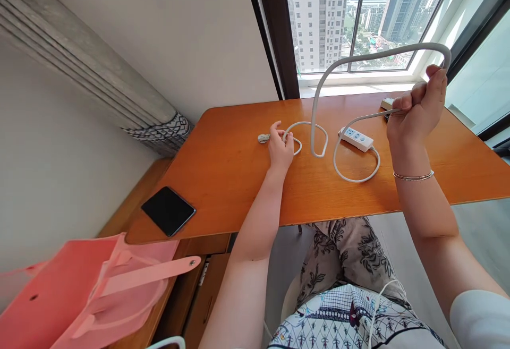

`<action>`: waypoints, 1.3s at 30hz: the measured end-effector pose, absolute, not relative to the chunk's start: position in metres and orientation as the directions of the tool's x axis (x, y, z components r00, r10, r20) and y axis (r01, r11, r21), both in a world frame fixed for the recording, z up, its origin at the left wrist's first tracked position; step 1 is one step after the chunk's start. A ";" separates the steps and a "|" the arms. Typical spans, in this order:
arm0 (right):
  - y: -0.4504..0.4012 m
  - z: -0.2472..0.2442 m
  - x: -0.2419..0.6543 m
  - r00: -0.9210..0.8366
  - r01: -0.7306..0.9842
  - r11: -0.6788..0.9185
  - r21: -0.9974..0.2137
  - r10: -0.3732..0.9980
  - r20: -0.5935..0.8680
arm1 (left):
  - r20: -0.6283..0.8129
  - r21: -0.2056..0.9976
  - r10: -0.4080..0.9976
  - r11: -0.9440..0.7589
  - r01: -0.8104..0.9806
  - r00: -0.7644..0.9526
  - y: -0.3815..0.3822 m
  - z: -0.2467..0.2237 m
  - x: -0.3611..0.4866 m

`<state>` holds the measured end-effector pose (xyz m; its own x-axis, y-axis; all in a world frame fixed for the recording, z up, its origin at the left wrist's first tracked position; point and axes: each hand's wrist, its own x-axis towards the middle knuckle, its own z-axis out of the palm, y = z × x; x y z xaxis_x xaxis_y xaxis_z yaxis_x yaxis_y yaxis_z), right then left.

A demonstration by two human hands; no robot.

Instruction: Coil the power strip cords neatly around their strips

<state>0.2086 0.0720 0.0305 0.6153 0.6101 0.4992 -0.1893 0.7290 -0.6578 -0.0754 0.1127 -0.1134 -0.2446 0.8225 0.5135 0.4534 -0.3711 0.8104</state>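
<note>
A white power strip lies on the wooden desk, its sockets facing up. From its near end a white cord curves round and runs up into my right hand. That hand is raised over the desk's right side, its fingers closed round the cord. A large loop of the same cord arches above it against the window, then drops to the desktop. My left hand rests low over the desk, fingers curled on the cord close to its plug. The plug sticks out left of the fingers.
A black phone or small tablet lies at the desk's left edge. Below it is a pink bag with a strap. A small pale object, partly hidden, sits behind my right hand. A window and tied curtain border the desk.
</note>
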 end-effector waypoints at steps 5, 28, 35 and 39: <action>0.084 0.005 0.187 0.469 -0.194 0.648 -0.736 0.721 0.511 | 0.650 0.536 0.759 -0.420 0.733 -0.040 0.104 -0.108 -0.072; 0.095 -0.051 0.144 -0.181 0.052 0.209 -0.977 0.964 0.196 | 0.620 0.784 0.779 -0.618 0.051 -0.095 0.081 -0.073 -0.058; 0.100 -0.051 0.124 -0.213 0.219 0.045 -0.975 0.977 -0.003 | 0.541 0.581 0.745 -0.667 0.467 0.391 0.072 -0.066 -0.067; 0.109 -0.054 0.116 -0.213 0.332 0.054 -0.942 0.977 -0.019 | 0.508 0.656 0.734 -0.668 0.350 0.450 0.066 -0.061 -0.063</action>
<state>0.1163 0.1088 -0.0536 -0.2133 0.9768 -0.0191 0.3320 0.0541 -0.9417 -0.0626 0.0664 -0.0611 0.4497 0.7344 0.5083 0.3498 -0.6685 0.6563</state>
